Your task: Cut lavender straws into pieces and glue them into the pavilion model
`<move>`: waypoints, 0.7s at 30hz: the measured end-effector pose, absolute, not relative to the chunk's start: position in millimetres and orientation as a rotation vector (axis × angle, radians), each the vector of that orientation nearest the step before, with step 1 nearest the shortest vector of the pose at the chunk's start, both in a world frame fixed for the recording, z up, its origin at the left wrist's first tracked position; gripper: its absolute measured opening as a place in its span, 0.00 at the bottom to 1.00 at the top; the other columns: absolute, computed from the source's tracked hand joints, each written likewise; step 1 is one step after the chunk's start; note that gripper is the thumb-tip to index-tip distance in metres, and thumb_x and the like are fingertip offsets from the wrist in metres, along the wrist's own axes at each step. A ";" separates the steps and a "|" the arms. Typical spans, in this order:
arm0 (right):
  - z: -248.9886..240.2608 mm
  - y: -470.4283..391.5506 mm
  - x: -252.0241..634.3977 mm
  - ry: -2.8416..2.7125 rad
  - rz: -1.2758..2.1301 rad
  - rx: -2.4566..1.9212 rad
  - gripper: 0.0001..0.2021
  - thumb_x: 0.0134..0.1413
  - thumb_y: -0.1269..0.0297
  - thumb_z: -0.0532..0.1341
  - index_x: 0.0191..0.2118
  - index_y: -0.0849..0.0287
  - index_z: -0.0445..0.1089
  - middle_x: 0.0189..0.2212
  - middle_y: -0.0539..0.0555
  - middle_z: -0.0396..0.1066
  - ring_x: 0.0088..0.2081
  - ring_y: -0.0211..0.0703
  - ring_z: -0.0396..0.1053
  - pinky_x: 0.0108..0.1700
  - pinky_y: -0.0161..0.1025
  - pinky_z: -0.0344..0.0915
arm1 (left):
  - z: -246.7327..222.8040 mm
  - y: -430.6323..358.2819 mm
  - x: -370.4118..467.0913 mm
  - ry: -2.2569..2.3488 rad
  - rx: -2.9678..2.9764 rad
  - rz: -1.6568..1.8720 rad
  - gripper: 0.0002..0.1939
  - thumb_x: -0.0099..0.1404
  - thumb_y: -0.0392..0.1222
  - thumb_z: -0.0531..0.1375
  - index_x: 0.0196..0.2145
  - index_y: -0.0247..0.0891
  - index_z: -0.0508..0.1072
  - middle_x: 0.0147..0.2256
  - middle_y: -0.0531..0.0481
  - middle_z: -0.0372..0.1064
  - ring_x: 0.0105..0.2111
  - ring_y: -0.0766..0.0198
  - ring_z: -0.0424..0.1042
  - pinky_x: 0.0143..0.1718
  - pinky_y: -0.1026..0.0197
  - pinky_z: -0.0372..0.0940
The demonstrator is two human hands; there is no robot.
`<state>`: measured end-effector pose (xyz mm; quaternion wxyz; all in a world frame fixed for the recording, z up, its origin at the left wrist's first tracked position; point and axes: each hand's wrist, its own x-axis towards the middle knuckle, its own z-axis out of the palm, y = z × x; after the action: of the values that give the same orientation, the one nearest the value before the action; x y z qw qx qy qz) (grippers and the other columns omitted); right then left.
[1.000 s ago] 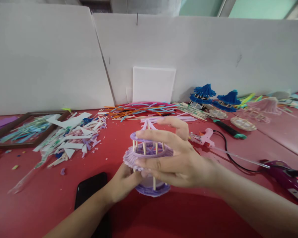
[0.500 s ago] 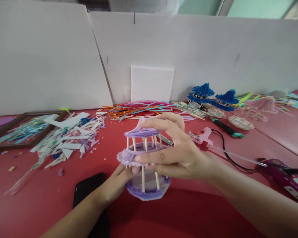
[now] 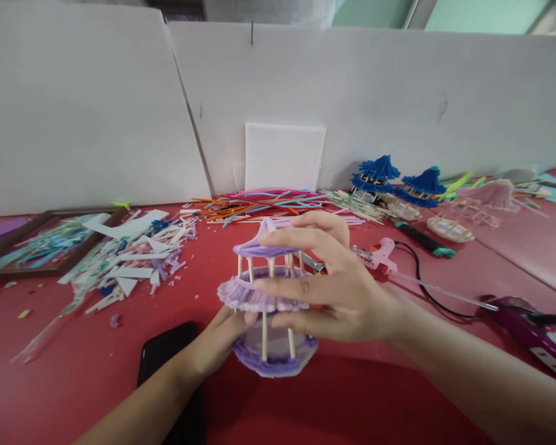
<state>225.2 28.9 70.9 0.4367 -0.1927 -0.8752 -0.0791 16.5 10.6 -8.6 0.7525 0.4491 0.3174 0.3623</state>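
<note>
On the feed, the red surface (image 3: 97, 386) spreads widest. Above it, well in from its far edge, I have the purple tiered model (image 3: 259, 301), seemingly lifted clear. Its long axis runs near upright, peak up, rounded base (image 3: 274, 369) down. My right hand (image 3: 340, 290) grasps its right side, fingers across both roof tiers; my left hand (image 3: 220, 343) grips the left, its fingers mostly hidden. I'd best use light, even pressure, sparing the slender posts (image 3: 265, 337).
</note>
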 end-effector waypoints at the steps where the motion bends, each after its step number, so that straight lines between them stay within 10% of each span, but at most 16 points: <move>1: 70.3 30.6 225.1 -2.154 -0.170 -0.477 0.12 0.55 0.53 0.63 0.42 0.52 0.75 0.53 0.55 0.68 0.53 0.49 0.65 0.58 0.54 0.58 | -6.0 10.8 17.7 0.668 0.963 0.795 0.23 0.55 0.57 0.65 0.44 0.41 0.78 0.45 0.43 0.77 0.48 0.47 0.74 0.54 0.48 0.63; 21: 67.8 31.7 226.2 -2.036 -0.067 -0.408 0.06 0.54 0.67 0.62 0.34 0.51 0.77 0.43 0.52 0.70 0.45 0.44 0.66 0.50 0.53 0.61 | -6.0 13.4 17.8 0.540 0.986 0.717 0.25 0.59 0.55 0.62 0.49 0.39 0.75 0.48 0.40 0.75 0.52 0.43 0.70 0.55 0.43 0.61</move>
<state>226.2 31.7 67.8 0.5071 -0.1693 -0.8446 -0.0278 17.8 13.4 -6.0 0.7859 0.4574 0.2502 0.3325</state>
